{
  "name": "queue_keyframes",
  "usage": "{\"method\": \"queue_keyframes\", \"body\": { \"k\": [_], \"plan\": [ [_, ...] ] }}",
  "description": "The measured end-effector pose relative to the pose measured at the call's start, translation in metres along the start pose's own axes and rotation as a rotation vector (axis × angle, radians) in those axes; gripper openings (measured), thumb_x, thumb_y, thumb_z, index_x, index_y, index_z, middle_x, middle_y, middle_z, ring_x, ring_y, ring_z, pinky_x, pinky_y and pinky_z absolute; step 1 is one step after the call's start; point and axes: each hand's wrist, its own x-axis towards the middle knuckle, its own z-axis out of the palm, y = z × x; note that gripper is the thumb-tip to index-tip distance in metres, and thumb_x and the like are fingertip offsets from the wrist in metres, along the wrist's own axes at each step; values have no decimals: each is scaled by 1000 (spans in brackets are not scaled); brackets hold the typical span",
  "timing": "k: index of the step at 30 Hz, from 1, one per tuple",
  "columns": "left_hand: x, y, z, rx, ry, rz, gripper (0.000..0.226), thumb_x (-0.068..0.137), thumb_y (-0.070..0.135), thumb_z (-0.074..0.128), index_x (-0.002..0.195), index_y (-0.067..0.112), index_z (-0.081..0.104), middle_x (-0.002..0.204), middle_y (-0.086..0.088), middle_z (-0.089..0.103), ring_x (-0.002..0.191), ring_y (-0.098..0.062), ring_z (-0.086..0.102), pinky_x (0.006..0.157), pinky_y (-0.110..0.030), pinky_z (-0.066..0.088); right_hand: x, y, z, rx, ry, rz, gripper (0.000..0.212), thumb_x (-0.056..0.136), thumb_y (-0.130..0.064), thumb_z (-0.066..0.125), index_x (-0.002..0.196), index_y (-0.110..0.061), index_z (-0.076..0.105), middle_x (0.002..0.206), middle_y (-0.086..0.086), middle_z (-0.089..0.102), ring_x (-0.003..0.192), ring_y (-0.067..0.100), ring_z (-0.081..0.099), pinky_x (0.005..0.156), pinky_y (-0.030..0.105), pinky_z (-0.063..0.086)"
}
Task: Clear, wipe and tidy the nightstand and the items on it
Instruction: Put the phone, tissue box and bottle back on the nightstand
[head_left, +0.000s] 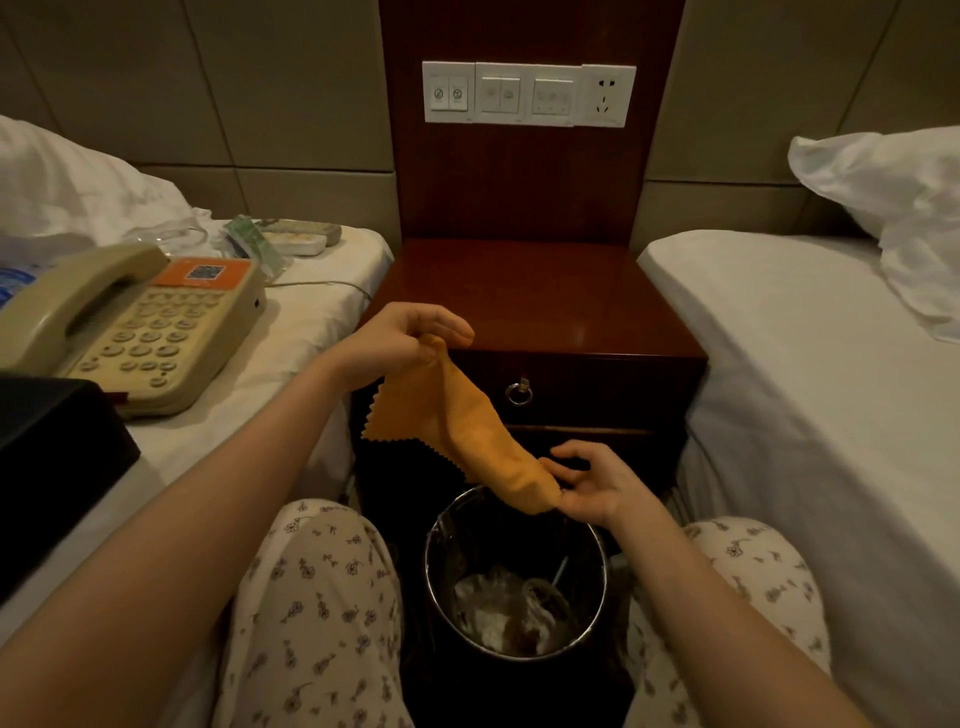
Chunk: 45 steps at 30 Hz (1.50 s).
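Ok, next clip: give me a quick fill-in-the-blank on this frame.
1. The left hand and right hand both pinch an ____ cloth.
2. The telephone sits on the ____ bed.
3. The pull on the nightstand drawer is a metal ____.
Missing: orange; left; ring.

The counter top is open from the front and above. A wooden panel with switches walls its back, and a bed hems each side. The left bed carries a phone near its edge; the right bed lies bare alongside. In front, the cloth, pinched between the left grip and right grip, crosses the drawer. The bin fills the floor gap between the legs.
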Motion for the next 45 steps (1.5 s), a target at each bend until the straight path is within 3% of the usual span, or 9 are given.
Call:
{"method": "queue_keyframes", "body": {
  "k": [5, 9, 12, 15, 17, 23, 31, 37, 45],
  "plan": [
    [1, 14, 2, 61, -33, 22, 54, 82, -23, 39, 95, 22, 64, 101, 6, 66, 94, 9, 62, 79, -13, 51, 14, 27, 9, -43, -4, 94, 11, 91, -1, 53, 98, 6, 58, 101, 21, 60, 111, 32, 58, 91, 41, 45],
    [1, 17, -2, 212, 21, 25, 53, 82, -22, 39, 97, 22, 64, 102, 13, 61, 99, 7, 56, 75, -4, 47, 20, 35, 9, -229, -49, 117, 19, 94, 0, 45, 88, 8, 61, 75, 21, 68, 61, 30, 70, 49, 36, 56],
    [1, 14, -8, 319, 87, 16, 54, 80, -22, 40, 104, 20, 62, 109, 10, 57, 105, -2, 48, 85, -13, 39, 14, 28, 12, -287, 61, 78, 10, 91, 5, 48, 88, 6, 57, 75, 14, 57, 62, 22, 62, 50, 28, 56],
    [0, 10, -13, 396, 228, -17, 48, 83, -19, 44, 107, 18, 64, 117, 3, 58, 111, -6, 46, 91, -21, 38, 12, 19, 17, -411, 221, -185, 30, 82, 6, 63, 112, 3, 56, 104, 13, 52, 100, 25, 54, 88, 30, 49],
    [0, 8, -15, 415, 351, -35, 38, 86, -12, 51, 107, 16, 66, 117, 1, 62, 109, -8, 50, 88, -19, 39, 8, 12, 19, -499, 356, -379, 44, 76, 2, 72, 117, 0, 57, 113, 15, 56, 110, 31, 55, 85, 33, 49],
    [-1, 4, -19, 426, 496, -97, 29, 84, -2, 63, 110, 9, 68, 111, -6, 68, 92, -7, 55, 81, -15, 40, -9, -14, 15, -705, 415, -682, 34, 72, -7, 79, 104, -13, 69, 103, 5, 65, 100, 23, 62, 93, 40, 52],
    [-2, 7, -16, 417, 607, -140, 25, 91, 3, 55, 110, 9, 70, 117, -9, 66, 113, -22, 57, 93, -22, 38, -24, -32, 24, -874, 509, -1050, 16, 74, -17, 77, 89, -12, 73, 84, -1, 66, 78, 10, 61, 62, 20, 50],
    [-2, 2, -18, 525, 566, -149, 31, 96, 6, 43, 113, 10, 69, 120, -11, 64, 116, -27, 54, 96, -32, 40, -31, -44, 25, -853, 329, -995, 13, 80, -15, 72, 72, -20, 62, 97, -3, 63, 95, 14, 57, 86, 33, 46],
    [14, -13, -3, 411, 681, -152, 24, 98, 9, 37, 105, 10, 60, 105, -11, 58, 101, -26, 52, 77, -31, 37, -57, -51, 46, -688, -115, -995, 19, 79, -28, 55, 70, -20, 39, 77, -3, 45, 73, 12, 42, 62, 27, 34]
  ]
}}
